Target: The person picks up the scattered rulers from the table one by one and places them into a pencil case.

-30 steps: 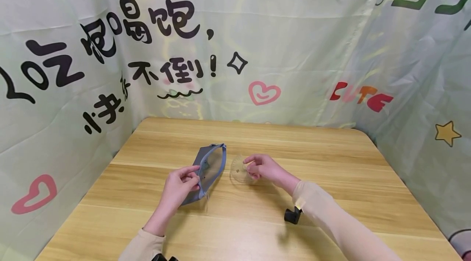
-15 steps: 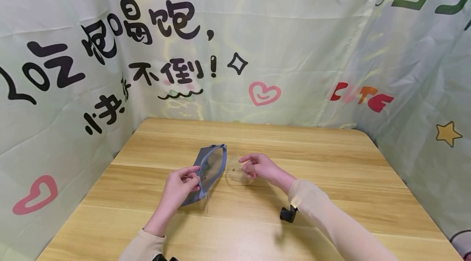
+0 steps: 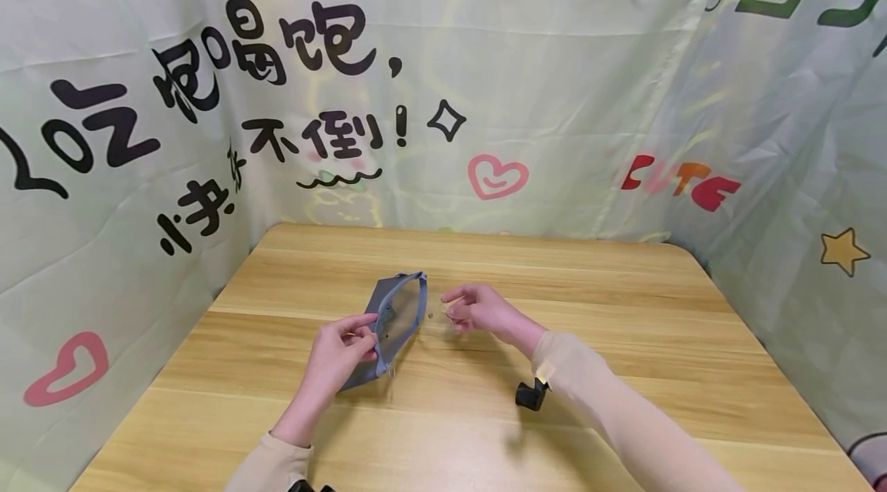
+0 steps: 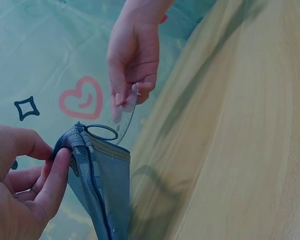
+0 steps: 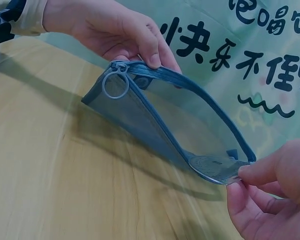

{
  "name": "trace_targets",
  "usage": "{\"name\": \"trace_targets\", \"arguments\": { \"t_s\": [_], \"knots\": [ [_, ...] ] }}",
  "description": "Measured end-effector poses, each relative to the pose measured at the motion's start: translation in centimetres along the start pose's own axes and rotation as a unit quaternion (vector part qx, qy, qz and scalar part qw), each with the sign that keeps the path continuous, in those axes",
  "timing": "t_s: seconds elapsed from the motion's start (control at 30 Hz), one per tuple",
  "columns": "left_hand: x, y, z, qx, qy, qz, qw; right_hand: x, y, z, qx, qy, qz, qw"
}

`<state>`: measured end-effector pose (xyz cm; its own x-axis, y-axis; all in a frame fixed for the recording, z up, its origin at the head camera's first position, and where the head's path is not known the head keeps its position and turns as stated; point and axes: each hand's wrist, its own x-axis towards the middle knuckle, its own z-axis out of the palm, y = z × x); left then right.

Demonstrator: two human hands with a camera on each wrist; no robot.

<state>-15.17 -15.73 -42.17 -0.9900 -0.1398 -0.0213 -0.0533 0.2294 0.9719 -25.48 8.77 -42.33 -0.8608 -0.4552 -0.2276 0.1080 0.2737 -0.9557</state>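
My left hand pinches the rim of a blue-grey zip pouch between thumb and fingers. The pouch stands tilted on its side, its zip undone and its mouth spread toward the right. A ring-shaped zip pull hangs at the end near the left hand. Between thumb and fingers, my right hand pinches a clear plastic protractor by its edge. In the right wrist view, the protractor's far part lies within the pouch's mouth, at the end away from the left hand.
The wood-grain table runs back to a printed cloth that hangs behind and along both sides. Below the right sleeve sits a small black wrist camera.
My right hand has moved left with the protractor, bringing it from beside the pouch to its mouth. The left hand and the pouch have stayed in place.
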Motion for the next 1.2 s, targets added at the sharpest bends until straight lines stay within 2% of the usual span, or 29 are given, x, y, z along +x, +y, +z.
{"name": "trace_targets", "arguments": {
  "t_s": [0.3, 1.0, 1.2],
  "knots": [
    [0.0, 0.0, 0.0, -0.001, -0.001, 0.002, 1.0, 0.8, -0.7, 0.7, 0.019, -0.002, 0.012, 0.9997],
    [0.0, 0.0, 0.0, -0.001, -0.002, 0.001, 1.0, 2.5, -1.1, 2.1, 0.024, -0.026, 0.002, 0.9994],
    [-0.1, 0.1, -0.1, -0.001, -0.004, 0.003, 1.0, 2.8, -1.4, 2.6, 0.03, -0.016, 0.012, 0.9993]
  ]
}}
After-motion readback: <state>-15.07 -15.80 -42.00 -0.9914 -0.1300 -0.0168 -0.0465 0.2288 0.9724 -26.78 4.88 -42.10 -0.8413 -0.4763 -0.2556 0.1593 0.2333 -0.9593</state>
